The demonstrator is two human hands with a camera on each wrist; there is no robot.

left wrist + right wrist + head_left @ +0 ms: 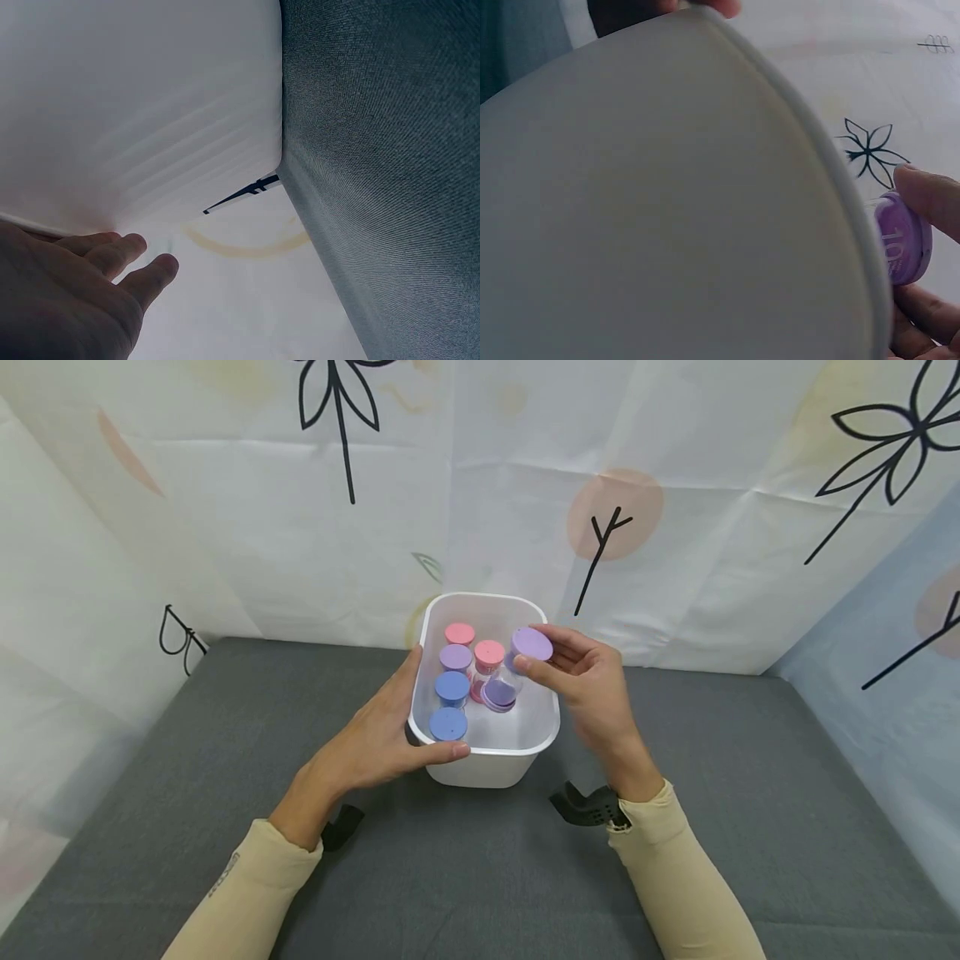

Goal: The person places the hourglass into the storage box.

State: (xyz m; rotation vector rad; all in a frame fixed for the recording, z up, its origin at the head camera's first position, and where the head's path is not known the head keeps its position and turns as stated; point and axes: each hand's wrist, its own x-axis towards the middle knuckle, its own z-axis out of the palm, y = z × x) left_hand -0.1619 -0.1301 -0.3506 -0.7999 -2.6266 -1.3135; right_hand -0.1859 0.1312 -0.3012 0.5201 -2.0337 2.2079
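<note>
A white plastic bin (491, 768) stands on the grey table, with small sand timers inside. My right hand (588, 681) pinches a sand timer with a purple cap (531, 644) between thumb and fingers, tilted at the bin's right rim. Its clear body leads down towards a purple end in the bin; "10" shows on the cap (900, 240) in the right wrist view. My left hand (375, 727) rests against the bin's left front corner, thumb along the front rim. In the left wrist view its fingers (150, 281) lie extended by the outer wall.
Inside the bin, two blue-capped timers (452, 687), a purple-capped one (456, 657) and two pink-capped ones (490, 652) stand at the left and middle. Grey cloth covers the table (465, 877). A white patterned curtain (510, 527) hangs behind it.
</note>
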